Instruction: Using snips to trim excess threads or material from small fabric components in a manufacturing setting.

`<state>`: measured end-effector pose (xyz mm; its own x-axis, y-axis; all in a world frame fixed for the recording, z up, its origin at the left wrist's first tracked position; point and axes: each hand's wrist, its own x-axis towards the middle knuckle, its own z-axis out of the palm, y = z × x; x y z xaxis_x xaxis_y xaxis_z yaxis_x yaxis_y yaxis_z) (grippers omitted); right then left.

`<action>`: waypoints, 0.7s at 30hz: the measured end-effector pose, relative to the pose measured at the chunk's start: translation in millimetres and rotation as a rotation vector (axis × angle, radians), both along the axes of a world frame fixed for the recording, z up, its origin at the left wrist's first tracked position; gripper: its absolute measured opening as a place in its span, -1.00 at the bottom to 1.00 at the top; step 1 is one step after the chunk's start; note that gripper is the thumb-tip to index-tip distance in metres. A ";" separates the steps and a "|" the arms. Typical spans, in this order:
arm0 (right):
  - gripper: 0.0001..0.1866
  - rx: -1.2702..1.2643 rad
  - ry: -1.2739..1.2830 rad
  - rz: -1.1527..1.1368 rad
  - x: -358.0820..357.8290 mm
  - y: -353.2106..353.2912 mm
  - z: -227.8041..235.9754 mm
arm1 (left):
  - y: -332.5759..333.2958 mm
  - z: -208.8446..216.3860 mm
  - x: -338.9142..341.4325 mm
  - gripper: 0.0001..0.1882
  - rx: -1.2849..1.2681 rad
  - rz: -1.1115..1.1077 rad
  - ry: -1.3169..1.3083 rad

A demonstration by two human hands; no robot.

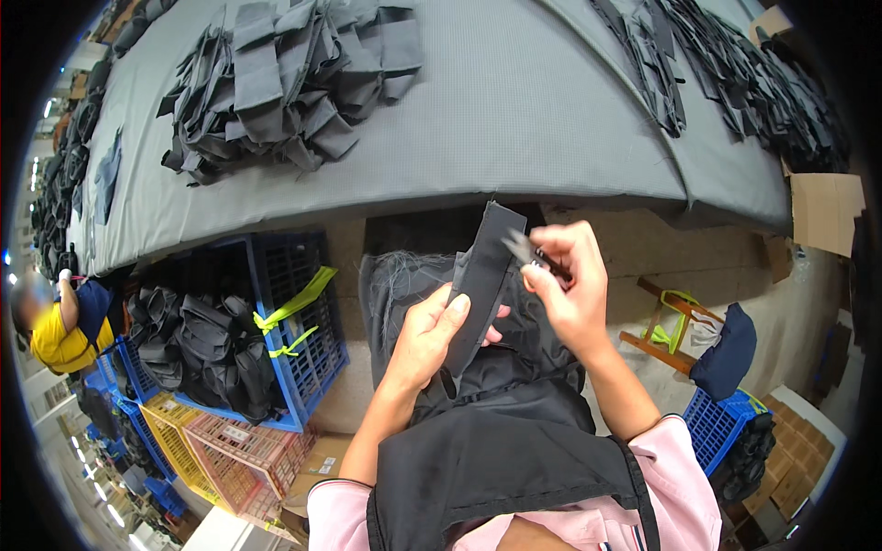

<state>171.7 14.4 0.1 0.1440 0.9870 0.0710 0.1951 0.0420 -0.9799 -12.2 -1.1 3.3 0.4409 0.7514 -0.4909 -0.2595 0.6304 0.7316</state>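
Observation:
A long dark grey fabric strip (484, 266) is pinched in my left hand (428, 335), thumb on top, and slants up over my lap. My right hand (571, 285) is closed around small thread snips (525, 250), whose pointed blades, slightly blurred, lie close to the strip's right edge. Loose thread ends (401, 280) lie tangled on the dark cloth over my lap, left of the strip. A black apron (505, 468) covers my front.
A grey-covered table (441, 156) spans ahead, bearing a pile of dark fabric pieces (294, 83). Left stands a blue crate (322, 367) with black bags (211, 340). A wooden stool (657, 354) stands right. A person in yellow (64, 335) is far left.

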 end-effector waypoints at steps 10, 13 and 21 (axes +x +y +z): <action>-0.84 -0.617 0.882 0.243 8.1 17.8 9.2 | 5.8 -10.1 -3.4 -0.29 -0.152 -0.005 -0.513; -0.82 -0.657 0.739 0.297 11.9 14.2 6.1 | 15.6 -3.4 5.3 -0.26 0.016 -0.059 -0.473; -0.82 -0.097 0.115 0.045 9.1 2.4 8.6 | 20.0 -0.7 9.9 -0.23 0.004 -0.013 -0.293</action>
